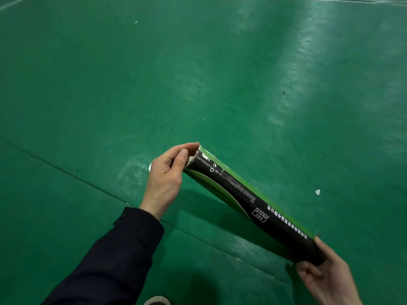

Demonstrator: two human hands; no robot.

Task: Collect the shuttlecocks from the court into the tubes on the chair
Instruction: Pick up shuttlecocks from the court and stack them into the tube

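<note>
A black and green shuttlecock tube (248,199) slants across the lower middle of the head view, above the green court floor (198,73). My right hand (326,276) grips its lower end at the bottom right. My left hand (167,175) is curled at the tube's upper open mouth, fingers and thumb round a shuttlecock (191,159). Only pale feathers at the mouth and a white tip by the little-finger side show; the rest is hidden by the hand. No chair is in view.
A small white feather scrap (317,191) lies on the floor right of the tube. A seam in the floor mat (66,172) runs diagonally under my left arm. The toe of a shoe (157,300) shows at the bottom edge.
</note>
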